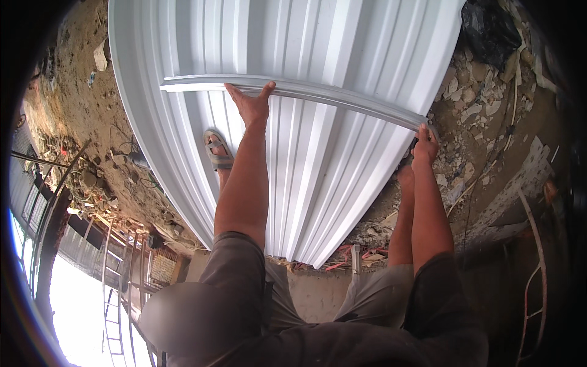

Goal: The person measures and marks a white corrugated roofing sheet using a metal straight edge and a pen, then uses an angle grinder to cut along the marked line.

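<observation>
A long, pale metal channel [342,98] lies crosswise over a white ribbed roofing sheet [306,153]. My left hand [252,109] is left of the channel's middle, its thumb and fingers spread apart and pressed against the near edge. At the channel's right end, by the sheet's right edge, my right hand [425,147] is closed around the metal; some of its fingers are hidden. My left foot, in a grey sandal [218,150], rests on the sheet below the channel. My right foot is beside the sheet's right edge, partly hidden by my right forearm.
Broken stones and rubble [474,104] cover the ground at right, near a black plastic bag [491,33]. Bare dirt [85,110] borders the sheet at left. A metal ladder [113,263] stands at lower left. Reddish strips [374,252] lie past the sheet's near end.
</observation>
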The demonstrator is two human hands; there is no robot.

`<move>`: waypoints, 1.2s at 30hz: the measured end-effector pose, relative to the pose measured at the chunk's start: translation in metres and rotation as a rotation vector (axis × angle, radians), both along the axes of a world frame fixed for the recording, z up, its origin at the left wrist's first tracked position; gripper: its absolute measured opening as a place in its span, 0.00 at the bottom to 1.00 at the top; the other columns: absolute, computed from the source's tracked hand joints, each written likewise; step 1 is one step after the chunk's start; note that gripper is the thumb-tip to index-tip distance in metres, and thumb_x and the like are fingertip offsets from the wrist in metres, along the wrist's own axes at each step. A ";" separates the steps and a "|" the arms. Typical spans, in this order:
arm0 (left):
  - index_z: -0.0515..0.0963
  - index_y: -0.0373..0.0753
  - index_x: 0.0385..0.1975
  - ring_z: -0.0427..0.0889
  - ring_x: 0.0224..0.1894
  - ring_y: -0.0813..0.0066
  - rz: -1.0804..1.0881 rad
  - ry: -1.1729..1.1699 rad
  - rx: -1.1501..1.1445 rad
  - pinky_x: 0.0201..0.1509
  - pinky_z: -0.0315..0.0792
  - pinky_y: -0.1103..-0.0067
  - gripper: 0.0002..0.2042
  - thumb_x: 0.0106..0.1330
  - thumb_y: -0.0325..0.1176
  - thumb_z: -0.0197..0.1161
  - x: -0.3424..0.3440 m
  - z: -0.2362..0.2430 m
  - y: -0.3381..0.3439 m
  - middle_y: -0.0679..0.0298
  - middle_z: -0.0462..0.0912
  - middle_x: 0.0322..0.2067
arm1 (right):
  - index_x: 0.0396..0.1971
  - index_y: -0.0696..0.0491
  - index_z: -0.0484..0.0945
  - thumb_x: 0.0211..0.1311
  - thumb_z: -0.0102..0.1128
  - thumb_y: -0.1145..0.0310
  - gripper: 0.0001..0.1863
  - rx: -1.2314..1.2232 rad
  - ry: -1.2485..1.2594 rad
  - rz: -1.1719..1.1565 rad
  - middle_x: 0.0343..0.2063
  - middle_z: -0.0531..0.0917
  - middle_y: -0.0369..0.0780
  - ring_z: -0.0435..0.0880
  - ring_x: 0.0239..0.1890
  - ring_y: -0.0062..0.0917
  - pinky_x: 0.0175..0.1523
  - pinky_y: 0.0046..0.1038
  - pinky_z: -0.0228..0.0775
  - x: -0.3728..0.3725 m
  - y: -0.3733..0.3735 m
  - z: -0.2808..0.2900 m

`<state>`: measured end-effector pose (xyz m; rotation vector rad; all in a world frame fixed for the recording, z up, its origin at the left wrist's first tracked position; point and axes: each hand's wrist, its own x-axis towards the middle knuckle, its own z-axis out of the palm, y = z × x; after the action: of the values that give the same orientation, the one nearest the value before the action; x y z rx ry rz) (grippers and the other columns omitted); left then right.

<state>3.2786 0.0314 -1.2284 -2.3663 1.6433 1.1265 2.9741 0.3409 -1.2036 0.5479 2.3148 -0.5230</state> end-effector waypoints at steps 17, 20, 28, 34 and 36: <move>0.33 0.31 0.74 0.38 0.79 0.53 -0.021 -0.037 0.006 0.82 0.40 0.66 0.68 0.47 0.55 0.81 0.003 -0.010 -0.006 0.47 0.39 0.76 | 0.61 0.63 0.73 0.65 0.64 0.46 0.37 -0.074 0.043 -0.029 0.55 0.79 0.53 0.80 0.57 0.39 0.60 0.35 0.72 0.000 0.017 -0.016; 0.33 0.30 0.74 0.38 0.79 0.53 -0.025 -0.028 -0.010 0.82 0.40 0.66 0.67 0.48 0.54 0.81 0.004 -0.011 -0.005 0.47 0.39 0.76 | 0.61 0.64 0.72 0.65 0.64 0.48 0.37 -0.099 0.035 -0.043 0.53 0.81 0.52 0.81 0.55 0.37 0.59 0.34 0.72 -0.001 0.015 -0.014; 0.33 0.30 0.74 0.39 0.78 0.52 -0.041 0.009 -0.059 0.82 0.41 0.65 0.67 0.48 0.54 0.81 0.017 -0.014 -0.006 0.45 0.39 0.76 | 0.64 0.60 0.71 0.64 0.66 0.48 0.37 -0.093 -0.021 -0.148 0.46 0.84 0.43 0.83 0.44 0.27 0.41 0.30 0.77 0.001 -0.014 0.009; 0.34 0.32 0.75 0.41 0.78 0.50 -0.090 -0.036 0.049 0.81 0.45 0.63 0.64 0.52 0.58 0.76 0.012 0.001 -0.012 0.45 0.42 0.75 | 0.56 0.51 0.77 0.67 0.62 0.44 0.28 -0.061 -0.010 -0.066 0.43 0.86 0.39 0.78 0.29 0.19 0.21 0.25 0.64 -0.001 0.001 -0.002; 0.36 0.32 0.75 0.43 0.78 0.51 -0.095 0.025 0.073 0.80 0.47 0.63 0.62 0.54 0.55 0.76 0.021 0.005 -0.013 0.46 0.44 0.75 | 0.56 0.51 0.78 0.67 0.61 0.44 0.29 -0.041 -0.010 -0.040 0.43 0.85 0.38 0.77 0.28 0.19 0.21 0.24 0.63 -0.001 0.000 -0.001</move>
<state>3.2999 0.0182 -1.2234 -2.2150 1.6724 1.1822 2.9731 0.3405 -1.2043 0.5768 2.2830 -0.5839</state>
